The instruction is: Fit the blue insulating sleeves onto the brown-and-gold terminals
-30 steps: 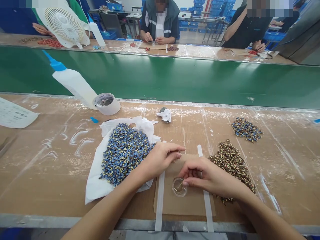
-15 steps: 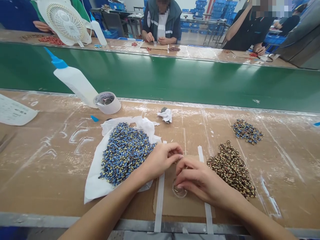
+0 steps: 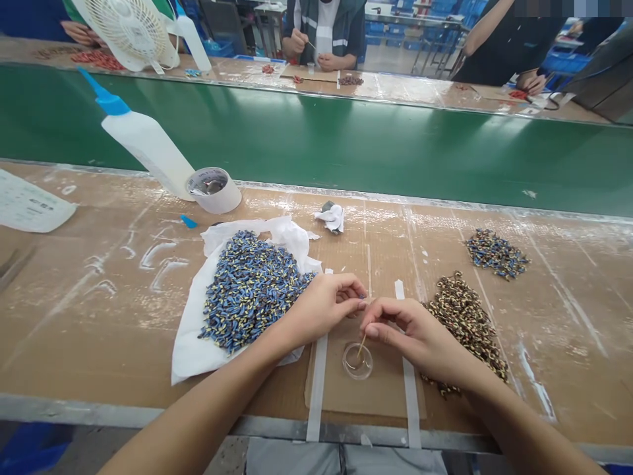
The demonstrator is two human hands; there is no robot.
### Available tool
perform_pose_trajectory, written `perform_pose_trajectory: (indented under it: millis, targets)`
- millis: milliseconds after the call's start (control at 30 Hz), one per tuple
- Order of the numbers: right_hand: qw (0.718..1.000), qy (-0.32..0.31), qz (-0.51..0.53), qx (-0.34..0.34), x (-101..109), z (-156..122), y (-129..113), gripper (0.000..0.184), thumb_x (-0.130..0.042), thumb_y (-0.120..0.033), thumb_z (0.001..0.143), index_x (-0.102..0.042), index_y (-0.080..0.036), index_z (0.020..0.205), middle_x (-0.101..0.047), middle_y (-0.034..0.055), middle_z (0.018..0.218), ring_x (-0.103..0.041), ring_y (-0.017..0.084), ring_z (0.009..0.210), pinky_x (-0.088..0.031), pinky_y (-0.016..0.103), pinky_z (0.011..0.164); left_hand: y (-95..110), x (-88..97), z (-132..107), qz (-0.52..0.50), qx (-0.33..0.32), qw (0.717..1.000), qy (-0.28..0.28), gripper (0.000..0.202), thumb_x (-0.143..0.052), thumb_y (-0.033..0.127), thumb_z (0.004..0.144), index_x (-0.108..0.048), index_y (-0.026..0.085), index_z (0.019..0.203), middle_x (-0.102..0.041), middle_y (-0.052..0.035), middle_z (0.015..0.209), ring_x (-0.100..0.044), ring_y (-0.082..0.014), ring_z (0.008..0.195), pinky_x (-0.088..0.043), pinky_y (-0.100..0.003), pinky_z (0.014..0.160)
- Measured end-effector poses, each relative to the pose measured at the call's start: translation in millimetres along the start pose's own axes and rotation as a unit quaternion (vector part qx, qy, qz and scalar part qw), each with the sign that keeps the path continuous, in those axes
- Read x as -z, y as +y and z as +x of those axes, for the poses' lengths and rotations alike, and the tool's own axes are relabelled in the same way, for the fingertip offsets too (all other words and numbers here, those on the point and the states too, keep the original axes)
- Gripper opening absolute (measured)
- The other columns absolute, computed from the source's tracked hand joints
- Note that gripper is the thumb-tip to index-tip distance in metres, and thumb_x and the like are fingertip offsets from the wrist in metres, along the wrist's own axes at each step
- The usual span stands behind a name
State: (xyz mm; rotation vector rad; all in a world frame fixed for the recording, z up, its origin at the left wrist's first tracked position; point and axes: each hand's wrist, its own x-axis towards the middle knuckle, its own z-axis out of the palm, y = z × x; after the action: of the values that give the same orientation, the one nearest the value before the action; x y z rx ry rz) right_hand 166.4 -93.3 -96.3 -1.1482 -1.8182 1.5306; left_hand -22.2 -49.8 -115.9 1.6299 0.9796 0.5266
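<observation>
My right hand (image 3: pixel 408 326) pinches a thin wooden stick (image 3: pixel 362 344), its lower end in a small clear round cup (image 3: pixel 358 374). Against it, fingertips close together, is my left hand (image 3: pixel 329 303), closed on a tiny blue piece (image 3: pixel 362 297) that barely shows. Under the cup lies a cardboard sheet (image 3: pixel 366 399) taped along both sides. To the left, a heap of small blue, black and yellow pieces (image 3: pixel 252 290) rests on white paper (image 3: pixel 190 353). Beside my right hand is a pile of curled brown and yellow pieces (image 3: pixel 465 316).
A smaller blue and brown heap (image 3: pixel 497 254) sits farther right. Toward the back stand a squeeze bottle (image 3: pixel 148 152) with a blue nozzle, a tape roll (image 3: pixel 215 191) and crumpled paper (image 3: pixel 331 216). Beyond the green strip (image 3: pixel 321 145), other people work near a white fan (image 3: pixel 123 33).
My right hand has lifted off the cup, and the stick between its fingers now shows. My left hand stays close to it. The whole view has shifted slightly.
</observation>
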Motion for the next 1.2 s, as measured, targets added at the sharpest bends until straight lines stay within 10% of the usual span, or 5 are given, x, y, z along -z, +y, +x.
perform_pose_trajectory:
  millis: [167,467,1200]
  targets:
    - [0.994,0.031,0.095,-0.033,9.2,-0.4,0.4,0.018,-0.058,-0.034,0.091,-0.064,-0.018,0.086,-0.067,0.0022,0.077,-0.062,0.013,0.074,-0.05,0.025,0.069,2.2,0.2,-1.0,-0.003,0.008,1.0,-0.007,0.009,-0.059,0.018,0.082,-0.065,0.013,0.087,-0.067,-0.0033,0.074,-0.061,-0.0134,0.07,-0.047,-0.025,0.066]
    - [0.957,0.285,-0.011,0.042,13.6,2.8,12.3,0.013,-0.064,-0.031,0.087,-0.067,-0.019,0.089,-0.071,0.0043,0.08,-0.067,0.017,0.076,-0.053,0.031,0.073,0.2,-2.0,0.6,-0.016,0.006,1.0,-0.006,0.006,-0.063,0.02,0.081,-0.064,0.014,0.083,-0.063,-0.0005,0.067,-0.058,-0.0119,0.064,-0.045,-0.024,0.062]
    - [0.952,0.263,-0.146,0.059,9.1,3.2,14.9,0.013,-0.062,-0.031,0.088,-0.068,-0.02,0.089,-0.073,0.0048,0.085,-0.068,0.019,0.078,-0.053,0.032,0.071,1.4,-1.0,-0.6,0.001,0.0,1.0,-0.008,0.007,-0.062,0.021,0.081,-0.063,0.014,0.082,-0.063,-0.0004,0.066,-0.058,-0.0121,0.063,-0.044,-0.023,0.06]
